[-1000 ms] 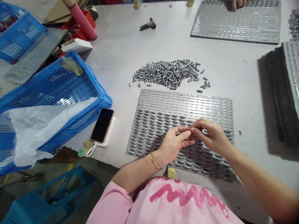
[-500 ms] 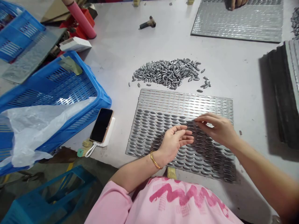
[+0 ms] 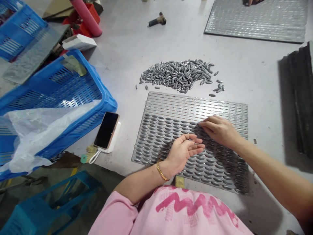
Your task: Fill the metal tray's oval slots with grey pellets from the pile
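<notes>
My right hand (image 3: 218, 130) is closed in a pinch, its fingertips down on the slotted metal plate (image 3: 176, 101) at the end of a row. A small grey spindle-shaped piece (image 3: 198, 124) shows at those fingertips, partly hidden. Just nearer to me, my left hand (image 3: 182, 151) hovers over the plate, palm turned up and fingers loosely curled and apart. I see nothing in its palm. Rows of the same grey pieces (image 3: 156, 132) fill the plate's near part, while its far strips are bare. Beyond the plate lies a loose heap of these pieces (image 3: 177, 75).
At left stand a blue crate (image 3: 107, 101) with a plastic bag (image 3: 44, 124) and a phone (image 3: 107, 130) on a white block. A hammer-like tool (image 3: 157, 20) lies farther back. Another person's hand (image 3: 253, 2) rests by a second plate (image 3: 254, 24). Dark stacked plates (image 3: 303, 98) stand at right.
My right hand has shifted slightly left along the row, its fingers now closer together and lower on the plate. My left hand has barely moved. The view has shifted a little.
</notes>
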`<state>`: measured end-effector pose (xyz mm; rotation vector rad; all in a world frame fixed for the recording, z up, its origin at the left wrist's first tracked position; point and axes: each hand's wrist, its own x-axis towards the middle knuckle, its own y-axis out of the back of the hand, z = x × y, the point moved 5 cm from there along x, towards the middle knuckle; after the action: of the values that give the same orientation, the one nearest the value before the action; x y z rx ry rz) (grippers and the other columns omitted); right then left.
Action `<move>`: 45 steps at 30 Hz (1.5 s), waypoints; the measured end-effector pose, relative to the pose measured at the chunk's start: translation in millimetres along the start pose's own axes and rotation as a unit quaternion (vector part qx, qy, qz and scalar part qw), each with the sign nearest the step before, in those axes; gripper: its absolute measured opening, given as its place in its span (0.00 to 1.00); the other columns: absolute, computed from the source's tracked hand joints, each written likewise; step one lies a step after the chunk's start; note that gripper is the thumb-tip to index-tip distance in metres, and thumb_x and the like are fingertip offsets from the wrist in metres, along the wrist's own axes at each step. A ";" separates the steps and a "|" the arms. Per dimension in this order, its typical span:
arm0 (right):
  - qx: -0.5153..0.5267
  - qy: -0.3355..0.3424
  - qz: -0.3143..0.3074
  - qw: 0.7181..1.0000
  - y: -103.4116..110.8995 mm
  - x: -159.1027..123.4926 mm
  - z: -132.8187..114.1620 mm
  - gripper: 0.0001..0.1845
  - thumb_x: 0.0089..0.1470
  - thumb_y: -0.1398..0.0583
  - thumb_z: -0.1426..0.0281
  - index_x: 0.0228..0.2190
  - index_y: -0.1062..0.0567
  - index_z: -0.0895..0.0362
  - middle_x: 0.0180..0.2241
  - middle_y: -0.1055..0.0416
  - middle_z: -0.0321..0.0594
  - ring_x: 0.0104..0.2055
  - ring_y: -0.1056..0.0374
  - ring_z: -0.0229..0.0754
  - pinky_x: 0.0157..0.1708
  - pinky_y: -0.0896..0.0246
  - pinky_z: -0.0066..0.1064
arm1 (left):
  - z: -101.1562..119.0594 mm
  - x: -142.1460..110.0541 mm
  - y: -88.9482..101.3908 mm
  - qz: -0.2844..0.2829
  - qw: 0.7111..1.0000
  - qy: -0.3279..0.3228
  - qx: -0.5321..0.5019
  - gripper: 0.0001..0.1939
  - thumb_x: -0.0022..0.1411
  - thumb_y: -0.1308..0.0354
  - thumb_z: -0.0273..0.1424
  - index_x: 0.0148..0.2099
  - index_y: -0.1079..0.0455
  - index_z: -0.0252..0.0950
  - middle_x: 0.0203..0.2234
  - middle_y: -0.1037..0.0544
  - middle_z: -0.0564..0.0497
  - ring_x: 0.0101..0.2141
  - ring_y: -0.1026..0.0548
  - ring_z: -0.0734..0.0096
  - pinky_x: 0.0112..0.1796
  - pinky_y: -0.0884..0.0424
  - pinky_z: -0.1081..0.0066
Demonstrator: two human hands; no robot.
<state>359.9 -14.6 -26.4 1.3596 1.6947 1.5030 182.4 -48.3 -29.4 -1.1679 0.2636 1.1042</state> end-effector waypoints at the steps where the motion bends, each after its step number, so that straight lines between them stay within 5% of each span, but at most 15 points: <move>1: -0.010 0.006 -0.007 1.000 -0.2 0.3 -0.4 0.13 0.65 0.46 0.72 0.39 0.21 0.57 0.36 0.22 0.45 0.38 0.30 0.45 0.35 0.35 0.35 | -0.2 -0.4 0.0 -0.002 1.000 0.000 -0.002 0.10 0.60 0.46 0.20 0.44 0.32 0.31 0.38 0.20 0.43 0.36 0.19 0.66 0.44 0.25 0.64; 10: -0.083 0.096 -0.083 0.988 0.6 4.6 -5.6 0.13 0.61 0.46 0.76 0.40 0.22 0.59 0.39 0.24 0.48 0.39 0.33 0.45 0.31 0.41 0.33 | 8.0 -4.6 -3.9 0.010 1.000 0.003 -0.011 0.07 0.62 0.47 0.22 0.43 0.32 0.31 0.38 0.20 0.41 0.36 0.19 0.66 0.43 0.25 0.65; 26: -0.104 0.071 -0.066 0.990 3.7 0.7 -1.1 0.12 0.63 0.46 0.73 0.38 0.22 0.59 0.35 0.23 0.45 0.36 0.32 0.43 0.30 0.44 0.32 | 16.1 -9.1 5.1 -0.010 1.000 -0.020 -0.017 0.08 0.63 0.45 0.25 0.45 0.31 0.31 0.41 0.20 0.40 0.39 0.19 0.64 0.46 0.26 0.63; 37: -0.130 0.038 -0.110 0.985 3.3 6.1 -4.5 0.13 0.62 0.47 0.75 0.36 0.21 0.57 0.35 0.23 0.46 0.36 0.33 0.44 0.26 0.52 0.32 | 10.6 -4.0 -4.4 -0.006 1.000 -0.002 -0.027 0.06 0.64 0.44 0.26 0.44 0.30 0.31 0.40 0.20 0.40 0.38 0.19 0.64 0.48 0.26 0.62; 45: 0.091 -0.016 0.009 0.996 28.7 4.0 -20.6 0.13 0.64 0.44 0.67 0.48 0.24 0.55 0.41 0.23 0.46 0.41 0.29 0.45 0.37 0.36 0.35 | 14.3 -1.6 -10.7 -0.007 0.998 0.014 -0.054 0.12 0.69 0.47 0.34 0.45 0.30 0.30 0.39 0.20 0.39 0.38 0.19 0.63 0.47 0.26 0.61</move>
<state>350.7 -23.1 6.9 1.4862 1.8407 1.3574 185.2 -37.0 -15.8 -1.2803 0.2184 1.1018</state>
